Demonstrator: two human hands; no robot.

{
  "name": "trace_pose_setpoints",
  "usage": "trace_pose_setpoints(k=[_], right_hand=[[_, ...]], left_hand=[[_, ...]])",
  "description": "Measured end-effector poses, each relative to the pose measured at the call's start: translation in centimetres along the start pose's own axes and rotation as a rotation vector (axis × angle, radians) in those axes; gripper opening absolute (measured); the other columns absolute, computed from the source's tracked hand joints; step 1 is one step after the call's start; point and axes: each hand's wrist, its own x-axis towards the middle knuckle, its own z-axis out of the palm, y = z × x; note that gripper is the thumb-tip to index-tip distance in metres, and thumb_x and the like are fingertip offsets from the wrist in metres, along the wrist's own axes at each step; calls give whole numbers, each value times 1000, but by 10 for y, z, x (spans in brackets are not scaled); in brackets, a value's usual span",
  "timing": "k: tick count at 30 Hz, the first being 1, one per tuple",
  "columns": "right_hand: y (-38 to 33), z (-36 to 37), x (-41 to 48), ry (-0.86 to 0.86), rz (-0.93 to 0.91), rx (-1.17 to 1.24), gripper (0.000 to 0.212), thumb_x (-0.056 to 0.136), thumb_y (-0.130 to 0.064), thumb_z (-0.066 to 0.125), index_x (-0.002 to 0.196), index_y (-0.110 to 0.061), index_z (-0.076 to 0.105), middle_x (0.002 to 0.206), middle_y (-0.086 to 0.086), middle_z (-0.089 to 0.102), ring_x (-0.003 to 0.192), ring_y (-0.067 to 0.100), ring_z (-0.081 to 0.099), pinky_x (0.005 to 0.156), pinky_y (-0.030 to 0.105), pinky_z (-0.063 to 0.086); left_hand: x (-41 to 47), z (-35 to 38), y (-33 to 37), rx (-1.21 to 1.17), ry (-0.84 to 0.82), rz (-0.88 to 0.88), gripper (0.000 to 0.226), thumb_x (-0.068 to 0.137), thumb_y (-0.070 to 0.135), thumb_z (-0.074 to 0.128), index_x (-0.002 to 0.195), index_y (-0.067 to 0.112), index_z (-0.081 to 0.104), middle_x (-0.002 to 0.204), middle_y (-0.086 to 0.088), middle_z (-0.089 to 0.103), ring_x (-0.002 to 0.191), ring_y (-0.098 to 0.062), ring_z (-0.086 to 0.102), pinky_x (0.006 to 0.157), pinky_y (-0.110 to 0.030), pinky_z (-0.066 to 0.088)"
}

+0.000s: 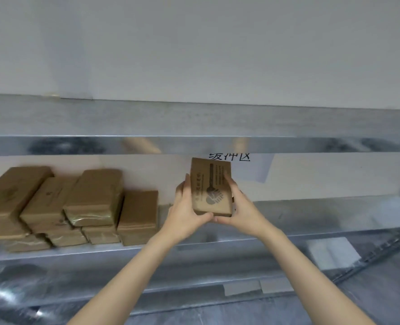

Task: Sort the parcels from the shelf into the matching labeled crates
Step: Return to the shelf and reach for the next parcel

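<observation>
Metal shelf (311, 214): two tiers in view, lower tier loaded at its left end. Stack of brown parcels (72, 207) on that left end, taped, piled in layers, none in hand.

Held parcel (211, 184): clear above the shelf's middle, upright, in front of a paper sign (252, 170) on the wall behind the shelf. Gripped from both sides:
- Left hand (185, 212) curled round the left edge and under the bottom corner.
- Right hand (243, 209) curled round the right edge, one digit lying on the printed face.

Judged step: reading the parcel before carrying it off. No crates in view.

Advised:
- Keep the printed face toward the eyes and digits off the print.
- Support the bottom edge.
- Confirm the label before leaving the shelf.

Appearance of held parcel: flat brown cardboard box, dark text and a rounded graphic on its face. Wording too blurred to read.
</observation>
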Motion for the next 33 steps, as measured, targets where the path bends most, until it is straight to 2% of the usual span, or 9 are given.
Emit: trace_pose_setpoints(k=[2, 5, 8, 11, 13, 18, 23, 29, 33], right_hand=[[12, -33, -30, 60, 34, 43, 128, 64, -45, 85, 156, -43, -4, 150, -24, 37, 138, 3, 40, 112, 39, 40], [29, -88, -85, 174, 99, 59, 135, 64, -43, 88, 151, -49, -15, 156, -15, 35, 138, 3, 40, 113, 36, 39], [52, -139, -144, 269, 142, 58, 137, 68, -34, 90, 149, -47, -19, 160, -14, 27, 142, 5, 35, 116, 36, 36], [74, -190, -203, 402, 175, 24, 138, 62, -51, 87, 152, -46, -18, 163, -13, 18, 148, 8, 26, 118, 47, 32], [86, -223, -244, 495, 213, 1, 136, 64, -52, 87, 153, -46, -16, 161, -11, 21, 146, 9, 28, 116, 51, 33], [104, -292, -345, 762, 283, -58, 122, 73, -41, 85, 157, -35, -3, 140, -3, 29, 124, -6, 35, 109, 32, 37], [118, -346, -436, 980, 320, -75, 96, 76, -43, 82, 152, -33, 24, 137, -10, 37, 113, -31, 28, 99, 11, 34], [135, -388, -535, 1179, 432, -134, 86, 73, -62, 76, 142, -48, 28, 145, -21, 42, 136, 2, 37, 108, 29, 34], [155, -415, -587, 1284, 519, -99, 74, 79, -48, 79, 135, -37, 32, 136, -18, 47, 124, 0, 46, 98, 17, 37]], left_hand=[[-1, 29, 32, -71, -55, 44, 110, 70, 27, 81, 153, 28, 8, 142, 6, 24, 123, -3, 41, 101, -23, 36], [-8, 79, 89, -221, -158, 91, 86, 75, 28, 74, 143, 34, 23, 125, 10, 29, 104, 12, 45, 100, -24, 39], [-16, 136, 144, -338, -220, 114, 78, 84, 25, 66, 146, 34, 19, 119, 6, 29, 113, 0, 44, 102, -25, 36], [-26, 195, 197, -381, -272, 148, 73, 87, 28, 67, 147, 27, 25, 121, -4, 30, 116, -10, 45, 107, -31, 38], [-37, 233, 234, -400, -311, 206, 63, 83, 40, 64, 138, 41, 33, 117, -4, 31, 113, -10, 46, 105, -30, 39], [-72, 317, 325, -500, -427, 318, 62, 77, 50, 56, 135, 46, 35, 113, -5, 33, 115, -11, 39, 100, -24, 36], [-104, 391, 401, -568, -606, 400, 77, 75, 57, 59, 145, 38, 34, 124, -10, 40, 97, 26, 34, 77, 4, 32], [-145, 472, 470, -670, -846, 417, 78, 80, 57, 68, 146, 42, 28, 139, 6, 38, 119, 7, 41, 108, -27, 34], [-165, 525, 511, -680, -939, 423, 59, 89, 42, 66, 135, 36, 31, 127, 15, 49, 113, 7, 48, 84, -9, 42]])
